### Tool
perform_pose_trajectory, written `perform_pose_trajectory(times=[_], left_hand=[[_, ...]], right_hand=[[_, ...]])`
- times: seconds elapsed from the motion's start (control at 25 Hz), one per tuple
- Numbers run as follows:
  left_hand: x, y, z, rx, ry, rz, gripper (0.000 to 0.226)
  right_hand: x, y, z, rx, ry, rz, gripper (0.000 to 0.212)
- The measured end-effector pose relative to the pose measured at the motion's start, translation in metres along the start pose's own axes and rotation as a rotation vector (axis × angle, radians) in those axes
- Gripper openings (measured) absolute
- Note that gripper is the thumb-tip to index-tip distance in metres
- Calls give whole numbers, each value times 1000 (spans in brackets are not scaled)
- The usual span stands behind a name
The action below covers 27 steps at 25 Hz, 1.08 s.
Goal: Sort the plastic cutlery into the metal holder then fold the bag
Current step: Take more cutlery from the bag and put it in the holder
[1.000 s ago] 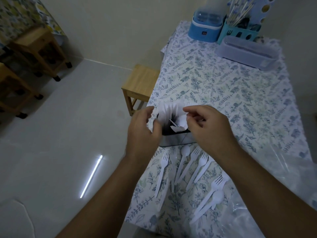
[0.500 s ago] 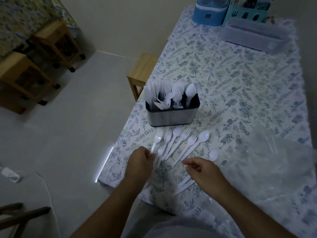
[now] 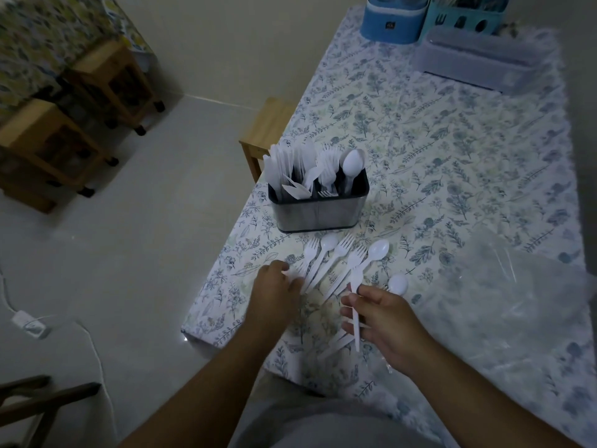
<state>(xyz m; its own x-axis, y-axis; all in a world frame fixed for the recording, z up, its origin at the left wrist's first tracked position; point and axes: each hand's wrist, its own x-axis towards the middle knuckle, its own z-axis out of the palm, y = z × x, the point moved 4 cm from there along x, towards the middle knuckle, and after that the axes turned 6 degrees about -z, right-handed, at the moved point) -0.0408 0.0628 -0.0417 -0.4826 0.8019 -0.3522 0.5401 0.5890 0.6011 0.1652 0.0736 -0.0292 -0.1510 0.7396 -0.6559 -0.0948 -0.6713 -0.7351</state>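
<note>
Head view, the only one. My right hand [image 3: 382, 318] pinches one white plastic fork [image 3: 356, 286] by the lower half of its handle, fingers [image 3: 350, 299] curled round it, tines pointing away toward the holder. My left hand [image 3: 274, 286] is down on the left end of the loose white plastic forks and spoons [image 3: 326, 257] fanned on the desk; the fingers look curled on a handle, but what exactly they hold I cannot tell.

The rectangular metal holder [image 3: 318, 211] stands just beyond the fan, near the desk's left edge, already packed upright with white cutlery. The clear crumpled plastic bag [image 3: 513, 302] lies toward the right edge, flat-ish, untouched. One more white spoon [image 3: 398, 283] lies just beside my right hand, and some handles lie under it.

Handling, my read: pieces are very light, stiff but snappable, smooth, so they slide on the floral tablecloth [image 3: 452, 150]. Best taken mid-handle, with a light pinch. The bag is soft, slippery film; take it by the edges or corners to fold.

At the far edge: blue plastic box [image 3: 392, 22], teal rack [image 3: 465, 17], lidded translucent tray [image 3: 484, 63].
</note>
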Motion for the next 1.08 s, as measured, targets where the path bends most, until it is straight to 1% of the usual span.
perform_pose_trajectory(times=[0.08, 0.16, 0.24, 0.28, 0.36, 0.44, 0.52, 0.56, 0.6, 0.68, 0.72, 0.8, 0.84, 0.88, 0.92, 0.96, 1.0, 1.04, 1.08], left_hand=[[18, -7, 3, 40, -25, -13, 20], [22, -2, 0, 30, -35, -23, 13], [17, 9, -8, -116, -29, -57, 10], [12, 15, -10, -221, -39, -74, 12], [0, 28, -7, -439, -117, -129, 16], [-15, 40, 1, -645, -222, -211, 16], [-23, 44, 8, -748, -264, -256, 14], [-24, 43, 9, -762, -271, -253, 13], [-24, 42, 10, -763, -283, -244, 12], [-25, 41, 11, -734, -343, -202, 15], [-26, 41, 11, -709, -386, -179, 17], [-27, 43, 10, -635, -473, -102, 16], [-24, 43, 8, -550, -466, -40, 16], [-15, 42, 4, -440, -387, 16, 15], [-2, 39, -2, -331, -256, 30, 11], [15, 32, -8, -273, -123, -12, 9], [29, 26, -13, -242, -33, -84, 15], [43, 20, -14, -217, 10, -144, 21], [54, 18, -10, -179, 9, -157, 23]], right_hand=[[0, 4, -3, -16, -6, 41, 11], [0, 7, -1, -31, -6, 65, 21], [0, 6, 3, -44, 14, 45, 24], [1, 3, 6, -65, 29, 13, 24], [3, -2, 14, -150, 69, -77, 24], [6, -4, 21, -217, 90, -150, 27], [7, -4, 22, -230, 104, -172, 33], [6, -3, 22, -229, 99, -171, 33], [6, -2, 21, -222, 88, -168, 28], [4, -1, 19, -207, 73, -168, 9], [4, 0, 18, -215, 73, -171, 7], [8, 5, 14, -310, 68, -180, 13], [9, 7, 13, -370, 61, -186, 16], [10, 10, 12, -421, 48, -186, 18], [10, 12, 11, -455, 32, -176, 20], [10, 14, 10, -466, 22, -160, 22], [9, 15, 8, -450, 18, -142, 22], [9, 16, 7, -410, 24, -120, 20], [8, 17, 6, -363, 31, -98, 17]])
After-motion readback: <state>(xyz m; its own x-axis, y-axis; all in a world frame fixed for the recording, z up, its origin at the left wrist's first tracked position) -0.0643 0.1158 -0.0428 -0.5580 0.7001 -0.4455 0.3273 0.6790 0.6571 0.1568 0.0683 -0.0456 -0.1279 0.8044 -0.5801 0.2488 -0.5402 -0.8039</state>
